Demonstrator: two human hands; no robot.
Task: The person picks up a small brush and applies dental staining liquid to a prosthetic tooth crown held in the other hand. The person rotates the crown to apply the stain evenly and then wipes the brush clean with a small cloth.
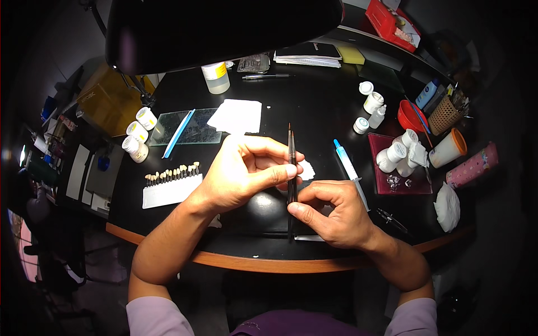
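Note:
Two slim dark paintbrushes (pixel 291 147) stand side by side, nearly upright with their fine tips up, in front of me. My left hand (pixel 235 173) pinches them between thumb and fingers around the upper handles. Lower down, my right hand (pixel 339 210) is closed with thumb and forefinger on the same handles. A crumpled white tissue (pixel 306 170) shows partly behind the fingers. To the left of my left wrist lies a white holder (pixel 171 194) with a row of tooth-shaped shade tabs (pixel 174 175). Right of my right hand is a blue-tipped syringe (pixel 344 161).
White jars (pixel 137 131) and a glass slab (pixel 159 131) stand left, with white paper (pixel 240 115) beside it. On the right are a maroon tray (pixel 384 185) of bottles, a red bowl (pixel 411 116) and a wadded tissue (pixel 447 207). A dark lamp hood (pixel 224 33) hangs overhead.

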